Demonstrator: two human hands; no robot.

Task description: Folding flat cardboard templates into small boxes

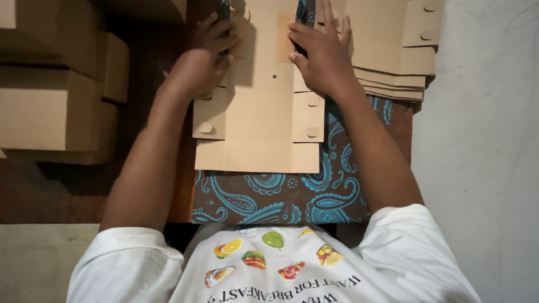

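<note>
Lying flat on a blue paisley cloth [281, 196], an unfolded brown cardboard box blank [258, 118] is pressed at its far end by both hands: the left hand [205, 53] and right hand [320, 50], fingers curled onto its side flaps. A stack of blanks [393, 56] is seen just right; folded boxes [50, 95] are piled left.

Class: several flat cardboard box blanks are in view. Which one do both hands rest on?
The flat blank lying alone on the paisley cloth, under left hand and right hand; the others sit stacked beyond.

White short-sleeved shirt [269, 269], fruit prints
</note>
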